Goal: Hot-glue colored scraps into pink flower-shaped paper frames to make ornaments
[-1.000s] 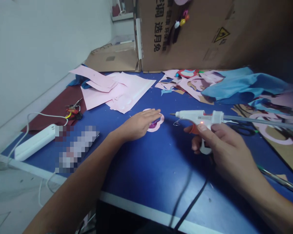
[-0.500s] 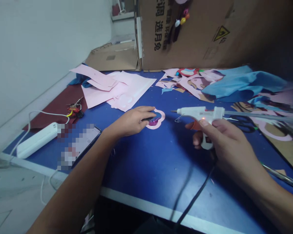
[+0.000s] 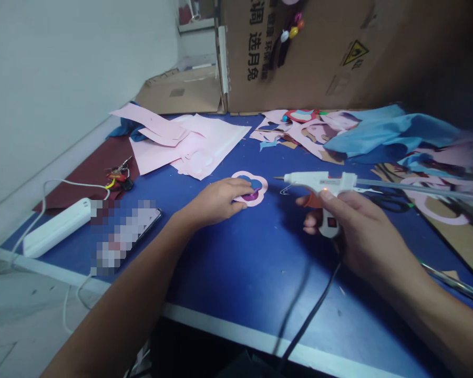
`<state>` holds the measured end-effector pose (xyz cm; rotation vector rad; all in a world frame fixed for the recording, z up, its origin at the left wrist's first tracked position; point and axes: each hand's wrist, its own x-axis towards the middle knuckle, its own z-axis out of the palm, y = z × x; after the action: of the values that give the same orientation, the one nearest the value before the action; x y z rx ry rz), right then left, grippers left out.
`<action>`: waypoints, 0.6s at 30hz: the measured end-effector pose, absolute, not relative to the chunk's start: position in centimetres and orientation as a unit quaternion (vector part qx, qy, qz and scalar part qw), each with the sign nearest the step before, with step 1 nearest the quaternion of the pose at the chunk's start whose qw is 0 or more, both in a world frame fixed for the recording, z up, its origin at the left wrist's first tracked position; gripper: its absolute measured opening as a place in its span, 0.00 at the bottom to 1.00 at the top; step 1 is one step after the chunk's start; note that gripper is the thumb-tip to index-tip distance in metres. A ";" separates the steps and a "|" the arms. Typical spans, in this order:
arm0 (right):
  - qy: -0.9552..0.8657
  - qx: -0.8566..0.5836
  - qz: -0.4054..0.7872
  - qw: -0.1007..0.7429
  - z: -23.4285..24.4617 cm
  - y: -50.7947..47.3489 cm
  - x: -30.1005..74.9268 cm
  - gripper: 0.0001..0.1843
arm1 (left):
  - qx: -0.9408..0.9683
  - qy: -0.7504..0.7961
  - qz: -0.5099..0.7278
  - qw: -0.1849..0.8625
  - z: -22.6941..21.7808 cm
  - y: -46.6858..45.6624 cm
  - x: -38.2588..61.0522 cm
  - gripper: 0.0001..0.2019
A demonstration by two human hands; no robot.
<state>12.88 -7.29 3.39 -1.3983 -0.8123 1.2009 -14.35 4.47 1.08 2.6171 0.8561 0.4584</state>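
My left hand (image 3: 216,201) lies on the blue tabletop with its fingertips on a pink flower-shaped paper cutout (image 3: 259,182). A shiny purple piece (image 3: 251,196) sits at the cutout's middle, right beside my fingertips. To the right, my right hand (image 3: 349,226) grips a white hot glue gun (image 3: 313,182) by its handle, with a finger on the orange trigger. The gun's nozzle points left, a short way from the cutout and not touching it. A long glue stick (image 3: 418,182) runs out of the gun's back end.
Pink paper sheets (image 3: 189,149) and paper scraps (image 3: 299,131) lie beyond my hands, with blue cloth (image 3: 390,134) at the right. Scissors (image 3: 394,205), a white power strip (image 3: 57,228), a pixelated phone (image 3: 122,236), keys (image 3: 118,177) and a black cord (image 3: 311,315) lie about. A cardboard box (image 3: 299,52) stands behind.
My left fingers have drawn back from over the purple piece and now lie flat on the cutout's left side. The glue gun has shifted slightly left.
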 end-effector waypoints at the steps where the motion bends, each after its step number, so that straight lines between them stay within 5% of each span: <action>1: -0.331 -0.582 0.507 0.543 3.3 -7.2 12.8 0.30 | 0.922 0.303 0.167 0.172 1.0 4.4 -14.1 0.20; 18: -0.313 -0.563 0.522 0.559 2.9 -6.9 12.3 0.29 | 0.946 0.257 0.146 0.134 1.6 4.0 -14.3 0.19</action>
<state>12.30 -6.89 2.94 -1.3279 -0.7381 1.2307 -14.29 4.02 1.57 2.7414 0.7446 0.4221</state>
